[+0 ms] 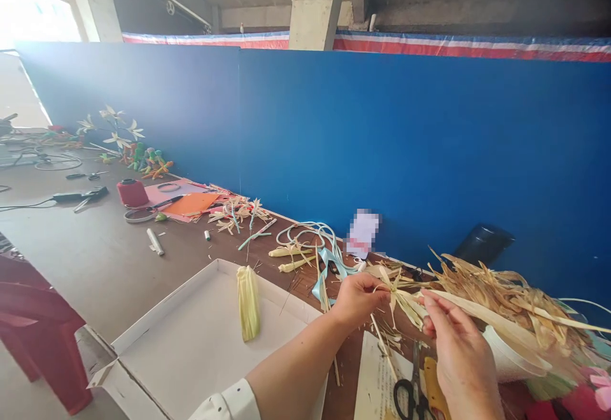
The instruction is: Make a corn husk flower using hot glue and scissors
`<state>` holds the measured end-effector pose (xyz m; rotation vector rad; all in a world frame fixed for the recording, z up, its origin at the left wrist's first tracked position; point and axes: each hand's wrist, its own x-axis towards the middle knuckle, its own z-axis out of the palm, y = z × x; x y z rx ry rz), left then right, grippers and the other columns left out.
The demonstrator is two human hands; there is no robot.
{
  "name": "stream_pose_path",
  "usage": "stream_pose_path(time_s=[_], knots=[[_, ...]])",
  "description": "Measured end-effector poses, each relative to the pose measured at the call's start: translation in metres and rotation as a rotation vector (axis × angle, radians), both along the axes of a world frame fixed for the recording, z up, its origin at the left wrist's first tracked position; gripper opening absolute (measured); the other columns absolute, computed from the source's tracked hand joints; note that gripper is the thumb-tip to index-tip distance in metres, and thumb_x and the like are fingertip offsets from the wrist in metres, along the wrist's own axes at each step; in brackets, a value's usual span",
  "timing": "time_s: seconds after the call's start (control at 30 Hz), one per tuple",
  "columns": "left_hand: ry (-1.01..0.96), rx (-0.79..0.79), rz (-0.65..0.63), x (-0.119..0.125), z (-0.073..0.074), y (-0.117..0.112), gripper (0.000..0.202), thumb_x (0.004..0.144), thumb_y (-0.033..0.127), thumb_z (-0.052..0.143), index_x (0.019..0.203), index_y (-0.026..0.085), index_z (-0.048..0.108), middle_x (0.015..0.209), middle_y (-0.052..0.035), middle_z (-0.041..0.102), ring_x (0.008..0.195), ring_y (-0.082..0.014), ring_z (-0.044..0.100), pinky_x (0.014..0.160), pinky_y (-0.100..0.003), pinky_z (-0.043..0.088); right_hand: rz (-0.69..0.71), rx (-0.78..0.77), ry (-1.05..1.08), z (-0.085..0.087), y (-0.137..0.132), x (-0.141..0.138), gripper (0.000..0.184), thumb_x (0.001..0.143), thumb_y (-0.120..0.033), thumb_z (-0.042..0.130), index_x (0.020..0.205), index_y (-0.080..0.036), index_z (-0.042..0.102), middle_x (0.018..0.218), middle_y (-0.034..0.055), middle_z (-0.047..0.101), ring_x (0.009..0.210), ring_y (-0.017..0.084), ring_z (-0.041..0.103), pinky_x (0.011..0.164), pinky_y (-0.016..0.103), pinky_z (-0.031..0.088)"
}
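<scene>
Over the right part of the table, both my hands hold a pale corn husk flower [398, 296] with narrow strips spreading from its middle. My left hand [358, 302] pinches its left side between thumb and fingers. My right hand [458, 343] grips the husk end on the other side, fingers bent round it. Below them lie black-handled scissors [405, 399], a yellow-handled tool [433, 385] and a printed sheet [375, 378]. Beside my right hand are a white bowl [515, 357] and a heap of dry corn husks [501, 296].
A shallow white box [167, 343] holds a folded green-yellow husk [248, 305]. Light blue ribbon [329, 267], a phone [363, 232] and a red thread spool [132, 193] lie farther back. A blue partition [405, 133] borders the table; a red stool [41, 331] stands left.
</scene>
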<state>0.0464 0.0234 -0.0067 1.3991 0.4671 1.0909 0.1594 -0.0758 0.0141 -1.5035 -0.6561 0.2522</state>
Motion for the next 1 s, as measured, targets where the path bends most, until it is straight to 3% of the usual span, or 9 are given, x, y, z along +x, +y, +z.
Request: stream_pose_path(time_s=[0.2,0.3,0.4,0.53,0.73,1.0], knots=[[-0.077,-0.088,0.024,0.002,-0.009,0.005,0.014,0.063,0.026,0.071,0.068,0.012,0.069,0.064,-0.0009,0.061,0.061,-0.0097,0.05,0.061,-0.022,0.04,0.069,-0.035,0.026,-0.006,0.004,-0.015,0.049,0.069,-0.051,0.067,0.106,-0.02,0.064,0.063,-0.0027,0.054,0.056,0.012,0.047,0.051,0.023,0.04],[-0.04,-0.068,-0.011,0.003,-0.011,0.006,0.018,0.063,0.029,0.073,0.069,0.013,0.07,0.066,-0.0019,0.061,0.062,-0.0104,0.051,0.062,-0.022,0.04,0.068,-0.05,0.094,-0.002,0.004,-0.018,0.052,0.069,-0.054,0.067,0.11,-0.021,0.062,0.083,0.001,0.062,0.069,0.014,0.053,0.057,0.023,0.045],[0.004,0.015,-0.078,0.003,-0.011,0.004,0.02,0.063,0.031,0.073,0.072,0.012,0.072,0.071,-0.0039,0.063,0.066,-0.0118,0.053,0.065,-0.023,0.042,0.165,-0.05,0.257,0.002,0.003,-0.017,0.053,0.067,-0.053,0.069,0.109,-0.022,0.062,0.1,0.0035,0.064,0.08,0.016,0.056,0.059,0.022,0.047],[0.057,0.092,-0.147,0.002,-0.009,-0.001,0.022,0.065,0.032,0.072,0.074,0.012,0.072,0.073,-0.0053,0.064,0.067,-0.0118,0.054,0.065,-0.022,0.043,0.273,-0.036,0.414,0.003,0.001,-0.013,0.047,0.061,-0.046,0.076,0.097,-0.019,0.066,0.084,0.0019,0.063,0.067,0.013,0.053,0.051,0.02,0.043],[0.139,0.219,-0.13,0.001,-0.005,-0.005,0.023,0.069,0.035,0.071,0.072,0.013,0.072,0.071,-0.0048,0.064,0.066,-0.0113,0.054,0.064,-0.021,0.043,0.225,-0.045,0.442,0.003,0.001,-0.011,0.039,0.052,-0.041,0.082,0.081,-0.019,0.068,0.063,-0.0027,0.058,0.055,0.009,0.046,0.045,0.019,0.037],[0.195,0.371,-0.097,-0.001,0.002,-0.008,0.031,0.073,0.046,0.066,0.073,0.016,0.073,0.073,-0.0067,0.067,0.071,-0.0136,0.058,0.069,-0.022,0.044,0.169,-0.032,0.428,0.001,0.002,-0.01,0.036,0.054,-0.043,0.08,0.075,-0.018,0.066,0.064,-0.0007,0.063,0.05,0.01,0.051,0.041,0.02,0.037]])
